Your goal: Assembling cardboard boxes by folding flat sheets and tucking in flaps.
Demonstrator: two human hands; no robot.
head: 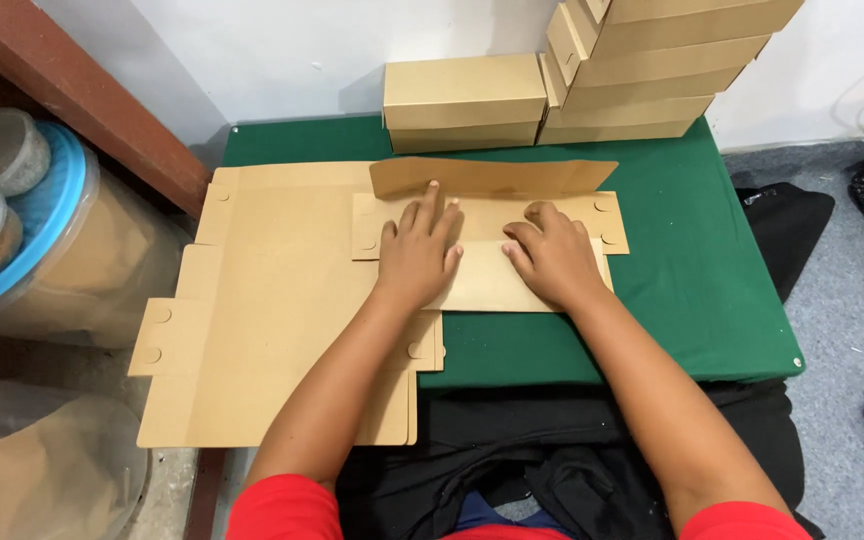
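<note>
My left hand [420, 250] and my right hand [552, 258] press flat, palms down, on a brown die-cut cardboard box blank [492, 215] lying on a green cloth-covered table [692, 260]. The blank's far flap [492, 175] is folded up toward the wall. My left fingers are spread and reach the fold line. My right fingers are curled slightly on the panel. Neither hand grips anything.
A stack of larger flat cardboard blanks [272, 300] lies at the left, overhanging the table edge. Finished brown boxes [464, 100] stand at the back, with a taller leaning stack [652, 70] at the right. Plastic containers [12, 220] sit at the far left. Dark cloth [552, 440] covers my lap.
</note>
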